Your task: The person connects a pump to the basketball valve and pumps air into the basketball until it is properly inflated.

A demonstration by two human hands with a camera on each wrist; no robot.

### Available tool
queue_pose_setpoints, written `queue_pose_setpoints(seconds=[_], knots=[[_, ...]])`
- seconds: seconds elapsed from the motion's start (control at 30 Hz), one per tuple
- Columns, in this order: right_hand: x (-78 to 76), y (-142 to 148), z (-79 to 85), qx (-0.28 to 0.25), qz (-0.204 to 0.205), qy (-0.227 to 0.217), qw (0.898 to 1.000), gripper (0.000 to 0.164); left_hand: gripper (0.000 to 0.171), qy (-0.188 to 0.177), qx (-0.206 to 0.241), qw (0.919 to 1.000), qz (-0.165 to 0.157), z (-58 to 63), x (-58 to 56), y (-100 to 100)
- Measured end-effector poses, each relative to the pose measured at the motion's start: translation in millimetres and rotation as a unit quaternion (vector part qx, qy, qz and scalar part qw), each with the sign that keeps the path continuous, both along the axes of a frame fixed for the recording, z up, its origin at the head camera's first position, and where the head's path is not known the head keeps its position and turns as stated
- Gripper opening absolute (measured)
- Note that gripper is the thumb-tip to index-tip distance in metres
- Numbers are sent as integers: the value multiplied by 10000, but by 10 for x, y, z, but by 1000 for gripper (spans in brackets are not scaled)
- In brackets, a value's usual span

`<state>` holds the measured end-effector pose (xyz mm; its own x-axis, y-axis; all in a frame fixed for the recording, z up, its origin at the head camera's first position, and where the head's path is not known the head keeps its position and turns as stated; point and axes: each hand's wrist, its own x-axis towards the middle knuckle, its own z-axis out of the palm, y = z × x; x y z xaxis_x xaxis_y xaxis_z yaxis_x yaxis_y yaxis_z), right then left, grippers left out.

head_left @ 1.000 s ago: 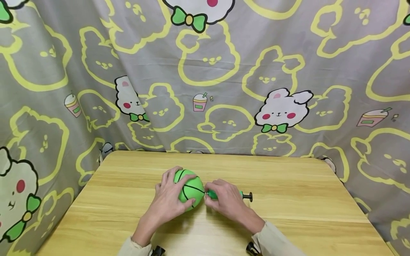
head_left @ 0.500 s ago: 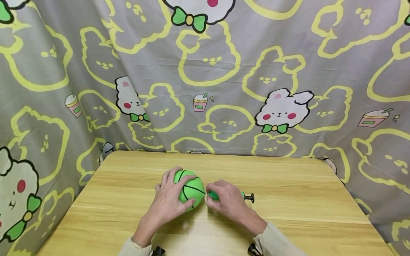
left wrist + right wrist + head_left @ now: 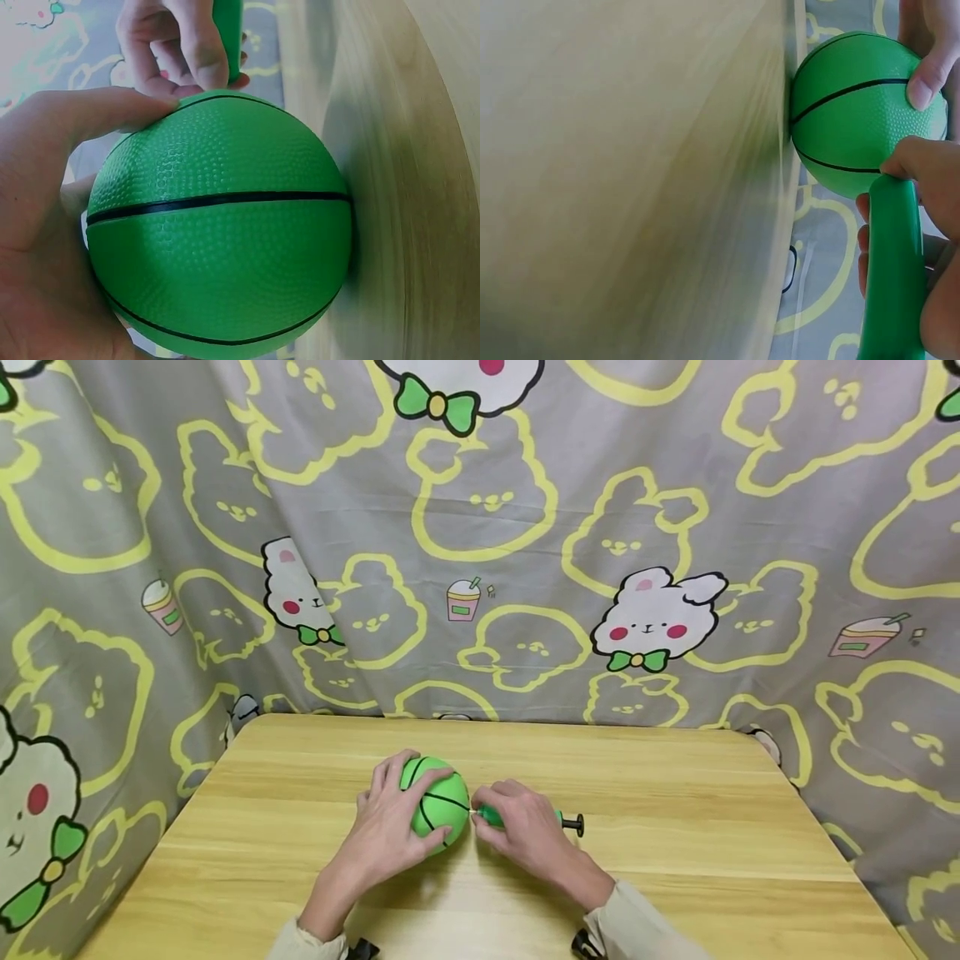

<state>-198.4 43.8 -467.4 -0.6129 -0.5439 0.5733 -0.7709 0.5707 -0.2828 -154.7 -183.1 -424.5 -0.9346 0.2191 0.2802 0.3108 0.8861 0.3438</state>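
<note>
A small green basketball [image 3: 442,806] with black lines rests on the wooden table. My left hand [image 3: 386,827] grips it from the left, fingers spread over the top and thumb on the near side. To its right, my right hand [image 3: 525,831] holds a green hand pump [image 3: 895,270] around the barrel, thumb and fingertips near its front end. A thin needle [image 3: 473,812] bridges the short gap between pump and ball. The pump's black handle [image 3: 576,825] sticks out on the right, beyond the hand. In the left wrist view, the ball [image 3: 225,247] hides most of the pump.
The wooden table [image 3: 675,793] extends around both hands. Behind and to the left hangs a grey curtain [image 3: 517,585] with yellow outlines and cartoon rabbits. Black wrist straps [image 3: 363,950] show at the pale sleeves [image 3: 637,927].
The head view has shifted slightly. The pump and right hand eased a little away from the ball, then came a little closer again. Both grips stay the same.
</note>
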Motion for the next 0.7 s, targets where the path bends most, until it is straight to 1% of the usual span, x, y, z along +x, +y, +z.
queue_pose_setpoints(seconds=[0.23, 0.47, 0.7], knots=[[20, 11, -5, 259, -29, 121, 9996, 13, 70, 33, -89, 10000, 2, -6, 11, 33], [46, 16, -28, 361, -109, 135, 9992, 13, 68, 56, -90, 9999, 32, -3, 24, 46], [80, 33, -49, 471, -193, 384, 9980, 11, 68, 74, -114, 9999, 43, 0, 29, 50]])
